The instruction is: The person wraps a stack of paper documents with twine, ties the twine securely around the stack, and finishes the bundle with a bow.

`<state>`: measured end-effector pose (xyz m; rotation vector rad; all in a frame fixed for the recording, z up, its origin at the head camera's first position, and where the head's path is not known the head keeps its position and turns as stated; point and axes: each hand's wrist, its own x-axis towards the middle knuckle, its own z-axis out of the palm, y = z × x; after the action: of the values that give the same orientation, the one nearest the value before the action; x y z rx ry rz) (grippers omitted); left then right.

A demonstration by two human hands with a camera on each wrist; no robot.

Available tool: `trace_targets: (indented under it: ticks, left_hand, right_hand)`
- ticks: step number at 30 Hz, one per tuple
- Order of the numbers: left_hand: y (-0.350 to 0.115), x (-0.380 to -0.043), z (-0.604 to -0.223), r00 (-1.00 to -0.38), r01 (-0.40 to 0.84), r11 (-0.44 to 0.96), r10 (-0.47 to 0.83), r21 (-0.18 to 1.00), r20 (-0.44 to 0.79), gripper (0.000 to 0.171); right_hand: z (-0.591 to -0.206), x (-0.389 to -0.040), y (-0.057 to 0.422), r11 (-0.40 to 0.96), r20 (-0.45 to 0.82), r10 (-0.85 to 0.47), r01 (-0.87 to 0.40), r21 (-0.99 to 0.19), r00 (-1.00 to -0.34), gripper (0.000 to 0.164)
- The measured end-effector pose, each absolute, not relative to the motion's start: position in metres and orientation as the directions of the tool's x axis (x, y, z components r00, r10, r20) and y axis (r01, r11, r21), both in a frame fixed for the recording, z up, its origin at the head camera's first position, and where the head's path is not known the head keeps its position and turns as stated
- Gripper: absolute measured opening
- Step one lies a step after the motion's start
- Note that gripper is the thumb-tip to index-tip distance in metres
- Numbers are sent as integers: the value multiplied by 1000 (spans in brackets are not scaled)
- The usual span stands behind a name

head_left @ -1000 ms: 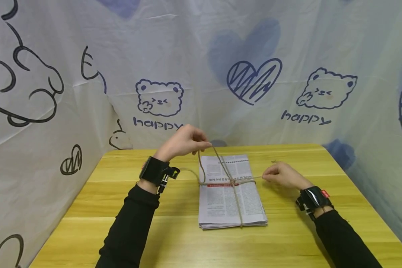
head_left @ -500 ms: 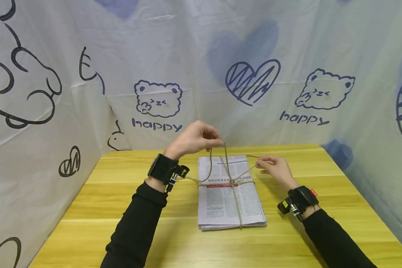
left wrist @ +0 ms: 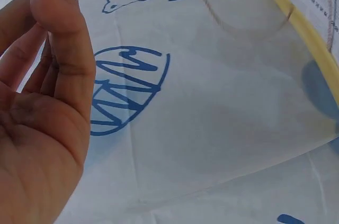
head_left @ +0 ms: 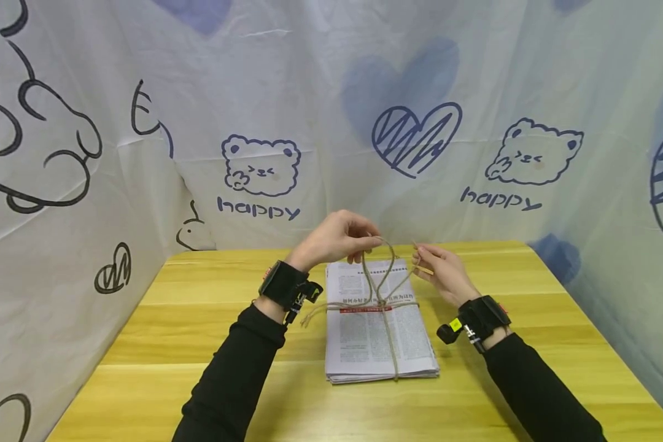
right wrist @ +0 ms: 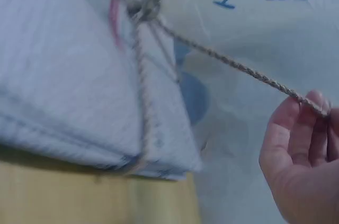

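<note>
A stack of newspapers [head_left: 359, 350] lies on the table, bound crosswise with brown twine [head_left: 389, 341]. A knot [right wrist: 144, 9] sits where the strands cross on top. My left hand [head_left: 342, 236] is raised over the far edge of the stack and pinches the twine in a loop that rises from the knot. Beyond the stack's right edge, my right hand [head_left: 442, 267] pinches the other strand, which runs taut to the knot in the right wrist view. A loose twine end [head_left: 309, 316] sticks out past the stack's left side.
The yellow wooden table [head_left: 199, 344] carries the stack near its middle. A white cloth with drawn bears and hearts [head_left: 331, 123] hangs close behind the table and along both sides. Each wrist wears a black strap with a camera [head_left: 284, 285].
The left hand has moved right with its twine, and the strand there now forms a loop. My right hand has come up and in toward the left hand, lifting its strand.
</note>
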<state>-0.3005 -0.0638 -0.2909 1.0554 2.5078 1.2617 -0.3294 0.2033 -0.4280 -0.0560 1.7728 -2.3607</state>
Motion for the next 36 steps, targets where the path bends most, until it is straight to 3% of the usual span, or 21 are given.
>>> trace_targets:
  ticks: [4,9,14,18,21,24,27,31,36]
  left_hand:
    - [-66,-304,-295,-746,522,410,644,748,168,13]
    - [-65,-306,-296,-736,524,396,656,754,167,16]
    - [-63,-306,-295,-737,521,392,655,758,167,17]
    - [-62,-305,-296,-739,515,398,654,759,158,16]
    - [-61,-305,-298,-731,530,400,662,748,165,18]
    - [-61,-305,-298,-726,545,402,666,736,174,19]
    - [-61,-305,-298,-728,542,404,663,737,172,19]
    - [-61,-305,-301,-739,527,415,655,742,158,20]
    - [-62,-306,-304,-754,524,424,633,739,172,16]
  right_hand:
    - [-416,-337,190,-71,-21,-286,43,-997,-958,45]
    - [-400,-346,173,137,32,-461,-106,-985,-887,42]
    - [-387,-344,154,129,81,-581,-191,-973,-809,37]
    - [-388,-342,144,66,90,-635,-169,-983,-767,30]
    - [-395,-345,144,168,40,-653,-196,-966,-756,24]
    - [-401,-348,148,333,-22,-644,-254,-908,-765,28]
    - [-406,-350,153,401,-60,-610,-242,-883,-790,37]
    - [-413,-350,161,350,-27,-514,-181,-919,-858,49]
    - [-418,-346,173,269,49,-385,-163,-949,-922,45]
